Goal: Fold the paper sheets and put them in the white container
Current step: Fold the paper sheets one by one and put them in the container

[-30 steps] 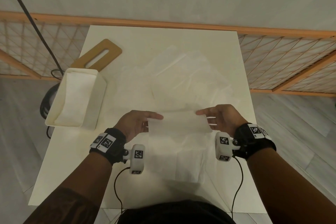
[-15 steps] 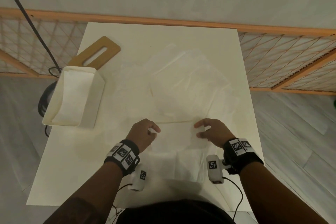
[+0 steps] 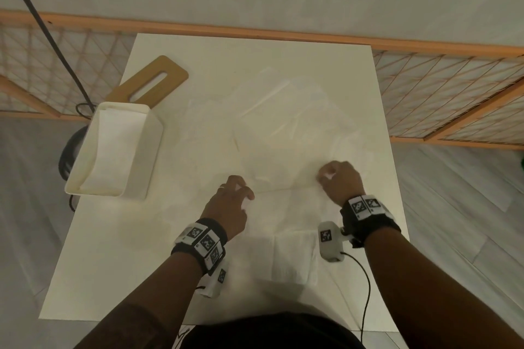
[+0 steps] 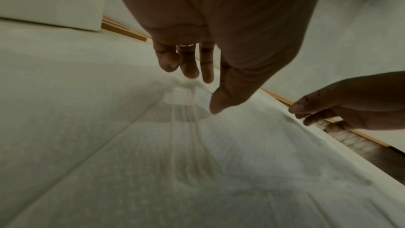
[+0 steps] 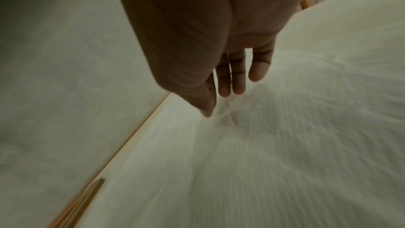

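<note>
Paper sheet [image 3: 286, 207]: thin, white, flat on the surface [image 3: 113, 263], spanning between both hands; far edge at the fingertips.
Left hand [image 3: 228, 207]: on the sheet's near-left corner, fingers extended downward, thumb tip close to the paper; pinch or plain press, cannot tell.
Right hand [image 3: 340, 183]: at the far-right corner, fingers curled down, seemingly gathering the edge.
Further loose sheets [image 3: 283, 127]: beyond the hands, overlapping.
White container [image 3: 136, 167]: left of the left hand, well apart, 1 folded sheet seemingly inside.
Wooden board [image 3: 154, 83]: beyond the container.

Risks, as judged: 2 layers lifted together, given overlap; skewed crease if corners misalign; tearing under uneven pull.

View differences: left wrist view shows fine wrinkles under the thumb and both hands together; right wrist view blurred, fingertips at a crease; head view alone shows container and stack.
</note>
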`<move>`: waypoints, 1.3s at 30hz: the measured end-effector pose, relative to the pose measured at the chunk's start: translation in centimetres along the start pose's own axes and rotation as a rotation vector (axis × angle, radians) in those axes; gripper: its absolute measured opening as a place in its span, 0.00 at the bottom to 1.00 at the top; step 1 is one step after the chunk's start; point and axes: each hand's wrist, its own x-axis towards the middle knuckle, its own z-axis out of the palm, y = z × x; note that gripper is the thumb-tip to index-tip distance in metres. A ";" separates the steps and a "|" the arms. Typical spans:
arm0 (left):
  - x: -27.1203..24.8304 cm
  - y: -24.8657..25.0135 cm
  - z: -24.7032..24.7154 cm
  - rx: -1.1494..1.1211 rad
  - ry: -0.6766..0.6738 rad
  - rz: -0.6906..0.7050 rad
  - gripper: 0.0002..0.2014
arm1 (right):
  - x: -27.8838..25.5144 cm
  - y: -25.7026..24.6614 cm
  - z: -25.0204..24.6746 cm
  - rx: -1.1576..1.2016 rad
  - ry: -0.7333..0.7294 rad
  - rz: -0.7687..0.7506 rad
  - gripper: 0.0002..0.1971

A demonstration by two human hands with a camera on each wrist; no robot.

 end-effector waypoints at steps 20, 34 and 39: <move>1.2 0.4 1.2 0.141 -0.090 0.051 0.33 | 6.8 -1.4 -4.8 -0.350 0.034 0.021 0.15; 2.1 3.5 -2.9 -0.752 -0.128 -0.153 0.32 | -1.6 -8.4 -14.9 0.725 -0.269 -0.167 0.09; 2.8 6.1 -5.9 -1.411 -0.302 -0.334 0.55 | -2.4 -8.7 -11.6 1.005 -0.480 -0.110 0.17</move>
